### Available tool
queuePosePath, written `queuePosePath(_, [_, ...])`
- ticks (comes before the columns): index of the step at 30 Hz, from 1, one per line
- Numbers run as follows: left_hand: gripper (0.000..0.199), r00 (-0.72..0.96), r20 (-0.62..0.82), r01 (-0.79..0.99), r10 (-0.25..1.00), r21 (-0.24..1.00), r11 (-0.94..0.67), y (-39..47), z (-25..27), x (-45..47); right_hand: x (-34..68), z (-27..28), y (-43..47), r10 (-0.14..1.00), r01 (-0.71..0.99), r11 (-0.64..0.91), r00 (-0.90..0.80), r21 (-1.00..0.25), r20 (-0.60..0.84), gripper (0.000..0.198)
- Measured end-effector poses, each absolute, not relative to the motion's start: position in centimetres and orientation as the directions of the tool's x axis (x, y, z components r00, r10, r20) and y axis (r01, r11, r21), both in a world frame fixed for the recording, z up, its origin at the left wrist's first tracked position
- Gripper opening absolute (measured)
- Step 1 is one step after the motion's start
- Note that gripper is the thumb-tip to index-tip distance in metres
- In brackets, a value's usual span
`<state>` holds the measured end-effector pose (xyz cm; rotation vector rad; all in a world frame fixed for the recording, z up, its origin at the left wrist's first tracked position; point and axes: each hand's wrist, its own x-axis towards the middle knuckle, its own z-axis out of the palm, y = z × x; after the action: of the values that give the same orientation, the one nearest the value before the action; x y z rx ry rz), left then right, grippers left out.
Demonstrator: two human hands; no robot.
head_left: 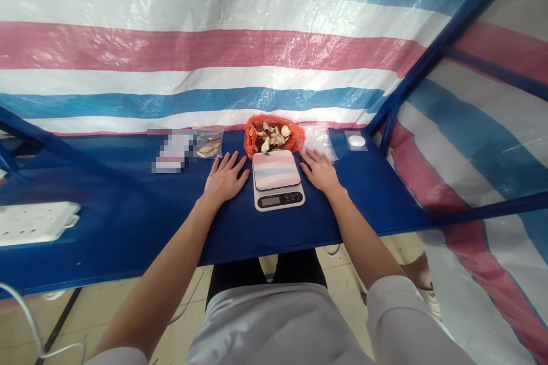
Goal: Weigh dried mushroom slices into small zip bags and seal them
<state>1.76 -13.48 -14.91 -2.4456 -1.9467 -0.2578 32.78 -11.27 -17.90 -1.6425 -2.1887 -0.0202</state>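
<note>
A digital kitchen scale (277,174) with a bare, shiny weighing plate sits between my hands. Flat on the blue table to its left lies my left hand (225,178), fingers spread and holding nothing. My right hand (320,171) rests open on the other side, its fingertips close to some clear plastic bags (319,140). Behind the scale stands an orange-red plastic bag (298,136), its mouth open on dried mushroom slices (274,136). Beyond my left fingertips is a clear zip bag (208,142) with several slices inside.
A small packet with a round white item (356,141) lies at the back right. Left of the zip bag is a blurred-out pale item (173,151). A white power strip (38,222) occupies the left side. Striped sheeting (205,48) hangs behind; blue frame bars (428,63) rise at right.
</note>
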Motion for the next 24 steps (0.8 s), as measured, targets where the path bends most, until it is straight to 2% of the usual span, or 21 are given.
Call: queuePosePath(24, [0.057,0.209,0.137,0.966,0.968,0.124,-0.226,-13.6,-14.9,1.8,32.3,-16.8,-11.7,0.94,0.938,0.268,-0.204,-0.22,0.274,0.045])
